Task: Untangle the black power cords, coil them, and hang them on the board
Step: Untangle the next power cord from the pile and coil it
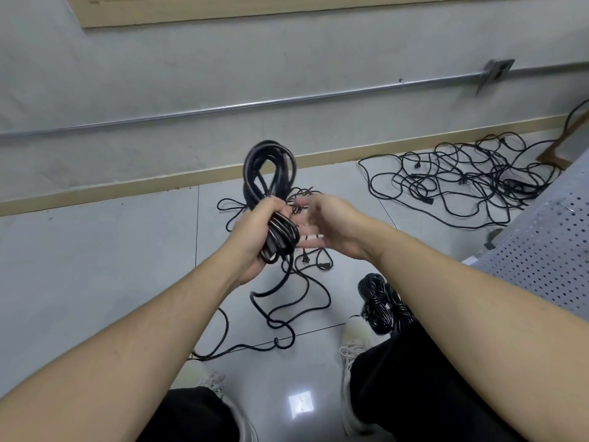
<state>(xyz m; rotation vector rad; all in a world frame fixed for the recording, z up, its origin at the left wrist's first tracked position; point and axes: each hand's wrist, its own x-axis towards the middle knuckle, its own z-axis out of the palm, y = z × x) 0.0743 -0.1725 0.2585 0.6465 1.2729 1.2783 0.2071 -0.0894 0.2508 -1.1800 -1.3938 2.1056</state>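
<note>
Coil (271, 173) is clenched mid-bundle in left hand (258, 237) so loops stay gathered, right hand (328, 228) held open beside coil, tail (287, 301) trailing below it.

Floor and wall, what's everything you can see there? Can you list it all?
coiled cord: one, black, in left hand
loose cord: one, black, trailing to floor
tangled cords: one pile, black, floor right
finished coil: one, black, by right shoe
bench: one, grey, perforated, right edge
pipe: one, silver, along wall
shoes: two, white, on floor
left hand: gripping coil
right hand: open beside coil
</note>
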